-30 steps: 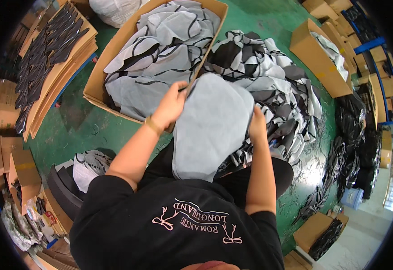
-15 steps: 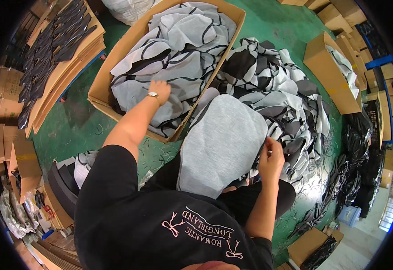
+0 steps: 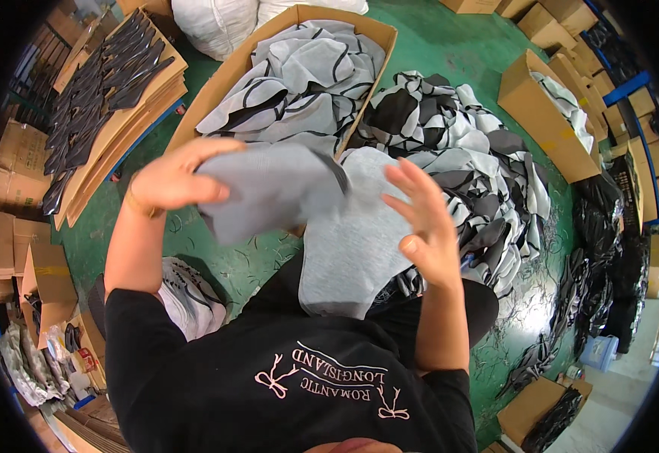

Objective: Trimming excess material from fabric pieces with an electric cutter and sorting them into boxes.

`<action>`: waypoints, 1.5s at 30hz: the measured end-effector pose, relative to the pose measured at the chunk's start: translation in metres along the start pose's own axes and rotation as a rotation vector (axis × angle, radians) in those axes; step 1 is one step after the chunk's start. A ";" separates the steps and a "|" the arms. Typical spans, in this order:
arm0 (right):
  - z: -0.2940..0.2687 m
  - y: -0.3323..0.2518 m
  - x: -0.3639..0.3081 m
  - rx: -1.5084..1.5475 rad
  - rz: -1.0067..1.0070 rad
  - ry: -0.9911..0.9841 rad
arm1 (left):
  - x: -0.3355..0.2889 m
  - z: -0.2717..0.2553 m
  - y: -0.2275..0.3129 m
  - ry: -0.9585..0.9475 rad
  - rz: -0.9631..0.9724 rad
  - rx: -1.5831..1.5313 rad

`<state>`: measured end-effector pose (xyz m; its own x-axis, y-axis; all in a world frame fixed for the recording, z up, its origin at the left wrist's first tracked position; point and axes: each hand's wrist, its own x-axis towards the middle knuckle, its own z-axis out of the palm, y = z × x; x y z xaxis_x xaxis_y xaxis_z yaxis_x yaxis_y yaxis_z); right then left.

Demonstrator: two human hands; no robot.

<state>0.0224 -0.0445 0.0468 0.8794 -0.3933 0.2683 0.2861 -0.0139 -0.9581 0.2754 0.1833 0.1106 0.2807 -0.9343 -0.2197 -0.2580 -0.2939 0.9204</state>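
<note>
My left hand (image 3: 182, 177) is closed on the left end of a grey fabric piece (image 3: 265, 189) with a dark edge, held up and blurred by motion. Close to its right side, my right hand (image 3: 423, 223) is raised with its fingers spread and nothing in them. Below, another light grey fabric piece (image 3: 352, 257) with a rounded outline lies across my lap. Just ahead stands a large open cardboard box (image 3: 384, 64) holding many similar grey pieces with black edging (image 3: 299, 90); the raised piece hides its near end.
A heap of grey and black fabric pieces (image 3: 488, 143) covers the floor right of the box. At the left, black flat parts (image 3: 99, 98) lie on stacked cardboard sheets (image 3: 129, 136). Another carton (image 3: 544, 113) and black plastic bags (image 3: 601, 234) stand at the right.
My left hand has come back from the box toward me, now with a grey fabric piece in it. My right hand has let go of the lap piece's edge, risen and opened.
</note>
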 end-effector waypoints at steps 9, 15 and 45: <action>0.001 -0.016 -0.079 0.429 0.287 -0.076 | -0.001 0.100 -0.007 -0.413 0.159 -1.055; -0.041 -0.004 -0.062 0.232 0.306 0.428 | 0.043 0.120 -0.035 -0.205 -0.028 -1.176; -0.008 0.055 -0.018 -1.377 -0.020 -0.044 | 0.265 0.037 -0.244 0.132 -0.222 0.787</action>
<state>0.0189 -0.0457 -0.0115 0.8982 -0.3536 0.2612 -0.2830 -0.9198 -0.2718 0.3781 0.0001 -0.1844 0.4944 -0.8213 -0.2847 -0.7422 -0.5694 0.3535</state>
